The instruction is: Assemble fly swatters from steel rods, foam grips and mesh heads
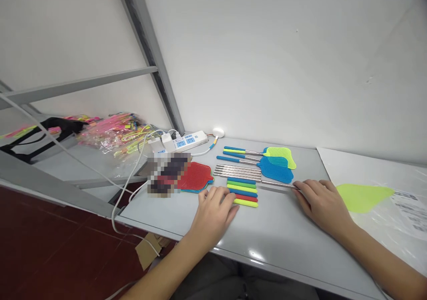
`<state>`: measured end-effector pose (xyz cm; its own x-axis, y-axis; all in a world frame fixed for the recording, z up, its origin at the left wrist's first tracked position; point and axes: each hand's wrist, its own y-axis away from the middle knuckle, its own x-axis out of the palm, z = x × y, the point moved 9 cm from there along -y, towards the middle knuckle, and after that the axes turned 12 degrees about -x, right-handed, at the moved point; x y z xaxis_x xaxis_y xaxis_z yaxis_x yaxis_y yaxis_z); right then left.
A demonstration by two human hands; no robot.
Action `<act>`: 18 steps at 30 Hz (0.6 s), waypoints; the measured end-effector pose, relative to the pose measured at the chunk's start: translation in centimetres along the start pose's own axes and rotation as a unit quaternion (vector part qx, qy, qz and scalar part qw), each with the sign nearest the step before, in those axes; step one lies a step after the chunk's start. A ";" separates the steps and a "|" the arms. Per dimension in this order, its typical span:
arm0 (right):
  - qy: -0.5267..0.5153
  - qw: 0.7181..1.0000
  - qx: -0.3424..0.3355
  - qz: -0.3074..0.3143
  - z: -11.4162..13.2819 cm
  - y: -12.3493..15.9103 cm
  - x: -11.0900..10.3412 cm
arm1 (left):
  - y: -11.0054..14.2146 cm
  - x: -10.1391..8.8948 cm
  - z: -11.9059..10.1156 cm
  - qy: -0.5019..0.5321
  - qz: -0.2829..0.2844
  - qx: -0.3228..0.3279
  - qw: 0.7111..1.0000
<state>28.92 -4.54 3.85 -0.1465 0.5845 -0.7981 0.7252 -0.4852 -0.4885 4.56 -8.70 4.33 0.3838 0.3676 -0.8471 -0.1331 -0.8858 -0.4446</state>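
At the far left, on a shelf beyond the metal frame (pixel 163 82), lie bagged colourful bundles (pixel 113 133). A white cable (pixel 115 222) loops past the bench's (pixel 267 251) left edge; an arm catching that loop could drag the power strip (pixel 190 141) toward the swatter parts. Beside a pixelated patch, a red swatter head (pixel 200 175) tops a small stack, which might slide if the left hand (pixel 213 211) brushes it on the way back.

That hand rests with fingers bent at the left ends of the lowest coloured grips (pixel 242 187); whether they pinch one, I cannot tell. Because the grips look rounded and lie close together, pressing on one could set its neighbours rolling toward the front edge.

Just behind is a row of metal rods (pixel 236 172), and farther back lie swatters with blue mesh (pixel 275 170) and lime mesh. A single rod (pixel 278 184) reaches from the row's right end to the right hand (pixel 320 204), whose fingers close on its right tip. Held only there, it could swing into the row and scatter it. Farthest right, a lime piece (pixel 363 197) lies near clear plastic (pixel 405 233), which a sleeveless forearm could shift.
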 end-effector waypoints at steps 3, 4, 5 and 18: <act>0.018 1.000 -0.012 0.001 -0.4 -0.1 -0.6 | 0.6 -0.8 -1.1 0.012 -0.013 0.012 1.000; 0.024 0.999 -0.021 0.005 -0.4 -0.3 -1.0 | 0.7 -1.2 -1.9 0.020 -0.021 0.021 0.999; 0.030 0.999 -0.032 0.012 -0.2 -0.6 -1.6 | 0.9 -1.7 -3.0 0.031 -0.030 0.034 0.998; 0.043 0.990 -0.095 -0.094 6.6 -3.8 -14.8 | 1.4 -6.0 -8.3 -0.005 0.043 0.103 0.994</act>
<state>23.90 -15.66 15.23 -0.2385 0.7098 -0.6628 0.8049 -0.2374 -0.5439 9.65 -14.46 11.16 0.3549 0.2970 -0.8865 -0.3490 -0.8376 -0.4204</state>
